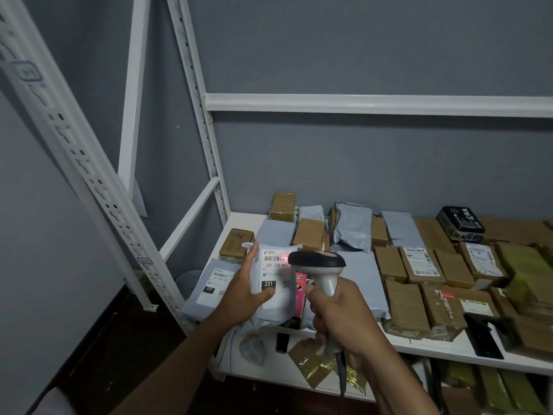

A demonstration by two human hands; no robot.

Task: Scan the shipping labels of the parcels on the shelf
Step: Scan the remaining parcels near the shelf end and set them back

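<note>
A person's left hand (244,290) tilts a grey poly mailer (276,283) up off the front-left corner of a white metal shelf (239,223) while the right hand (338,313) aims a handheld barcode scanner (318,263) at its shipping label (275,268). A red scan line glows across the barcode at the top of the label, just ahead of the scanner's dark head.

The mailer looks light and soft — a thin plastic bag that would sag and crease if taken by a corner, and likely a little slippery. It seems best held as it is held here: by one side edge, clear of the printed code, so the label stays flat and facing the scanner.

The left hand is spread wide around the mailer's left edge, the forefinger straight up along the side and the thumb pressing on the label's lower part near the black "231" box; the other fingers are hidden behind the bag. The right hand is wrapped tightly round the scanner's pale handle, its cable trailing down past the wrist; whether a finger is on the trigger cannot be told.

A second labelled mailer (214,287) lies flat just to the left — beyond, rows of brown cardboard boxes (419,265) and more grey bags cover the shelf.
</note>
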